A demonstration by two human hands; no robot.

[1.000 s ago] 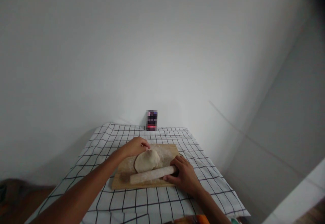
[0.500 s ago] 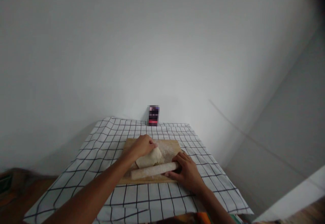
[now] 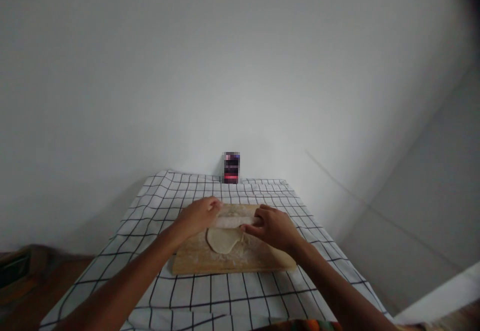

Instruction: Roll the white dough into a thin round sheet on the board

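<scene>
Pale, bare wall (image 3: 240, 71) fills most of my view, with a checked tablecloth (image 3: 232, 288) spreading below it from the centre to the bottom of the frame. Just above the middle of the cloth, against the wall, stands a dark object (image 3: 231, 168) with a red band; its front is pixelated, so I cannot read any label. Compared with half a second ago, the rolling pin (image 3: 234, 221) has gone from the dough's near side to its far edge and now lies nearly level, and the left hand (image 3: 200, 213) has left the dough for the pin. I see the dough (image 3: 223, 241) flat on the wooden board (image 3: 195, 263), lower centre. Both forearms reach in from the bottom corners. The right hand (image 3: 275, 226) wraps the pin's right end, thumb nearest me. The left fingers bend over its other end, tips hidden; whether they grip it, I cannot tell.
</scene>
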